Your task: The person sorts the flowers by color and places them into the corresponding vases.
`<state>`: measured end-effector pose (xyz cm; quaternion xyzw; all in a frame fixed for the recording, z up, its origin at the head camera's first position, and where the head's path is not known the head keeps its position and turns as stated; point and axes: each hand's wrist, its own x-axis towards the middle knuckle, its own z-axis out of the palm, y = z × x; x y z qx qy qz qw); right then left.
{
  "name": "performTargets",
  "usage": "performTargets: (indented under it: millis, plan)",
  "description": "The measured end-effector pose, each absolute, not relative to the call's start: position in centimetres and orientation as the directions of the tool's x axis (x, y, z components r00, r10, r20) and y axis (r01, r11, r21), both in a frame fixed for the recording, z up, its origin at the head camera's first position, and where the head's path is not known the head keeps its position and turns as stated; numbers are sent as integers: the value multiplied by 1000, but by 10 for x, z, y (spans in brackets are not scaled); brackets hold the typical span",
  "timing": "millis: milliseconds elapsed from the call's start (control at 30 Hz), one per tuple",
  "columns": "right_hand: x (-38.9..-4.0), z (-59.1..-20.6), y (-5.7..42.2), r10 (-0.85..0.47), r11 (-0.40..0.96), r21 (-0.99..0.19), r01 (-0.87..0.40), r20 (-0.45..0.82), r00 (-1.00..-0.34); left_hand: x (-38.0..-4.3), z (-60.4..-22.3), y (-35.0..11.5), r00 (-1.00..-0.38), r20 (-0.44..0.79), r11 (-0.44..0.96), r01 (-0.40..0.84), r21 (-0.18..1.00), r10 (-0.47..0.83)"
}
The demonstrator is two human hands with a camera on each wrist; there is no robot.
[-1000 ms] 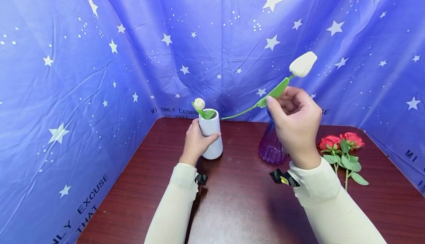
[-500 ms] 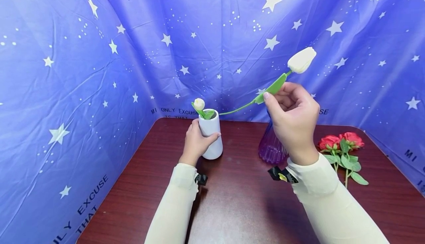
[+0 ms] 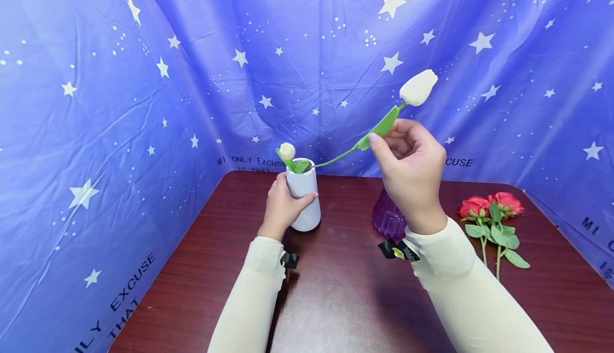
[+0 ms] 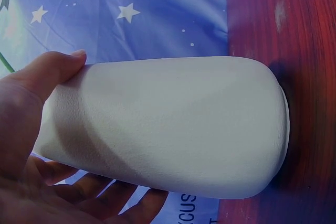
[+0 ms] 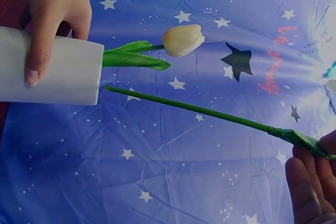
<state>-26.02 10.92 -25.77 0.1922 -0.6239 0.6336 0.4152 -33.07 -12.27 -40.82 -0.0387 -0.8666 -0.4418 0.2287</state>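
Stem Tip Arrives at the White Vase's Mouth

And here it comes! In the last half-second the right hand (image 3: 414, 166) has swung toward 9 o'clock, bringing the white tulip (image 3: 382, 125) with it, thumb and fingers pinching it by the leaf. The bloom tips up toward 1 o'clock; the stem (image 5: 189, 108) slants down toward 8, its free end now at the mouth of the white vase (image 3: 304, 203). In the right wrist view that tip sits just outside the rim, so I'd call it lined up but not in.

Rock steady over there, the left hand (image 3: 282, 206) grips the vase, which stands upright on the counter (image 3: 345, 289). One cream tulip (image 3: 288, 153) already leans from the mouth toward 10 o'clock, so the opening's room looks best on the 3 o'clock side.

Watch the edges! The counter's far edge and the starry cloth (image 3: 278, 11) lie close at 12. The purple vase (image 3: 387, 217), partly hidden beneath the right wrist, stands at 3, a gap between the two vases. Red roses (image 3: 506, 203) lie farther out at 3.
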Motion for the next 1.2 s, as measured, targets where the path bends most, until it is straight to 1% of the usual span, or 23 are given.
performTargets:
  millis: [367,667,867,1067,1200]
  plan:
    - [-266,-261,103,255,148,-652,-743,751,-609,-331,-409,-123,-893,430,608,269,747,-132]
    - [-271,-269,97,217,216,-678,-703,735,-642,-331,-409,-123,-896,424,603,266,752,-133]
    - [-275,-276,90,179,271,-667,-695,744,-644,-330,-409,-123,-901,412,614,251,748,-134]
    - [-278,-283,85,147,265,-656,-707,752,-642,-331,-410,-124,-900,414,618,250,746,-136]
    - [-281,-289,81,117,290,-646,-706,756,-644,-333,-411,-124,-898,419,618,256,744,-133]
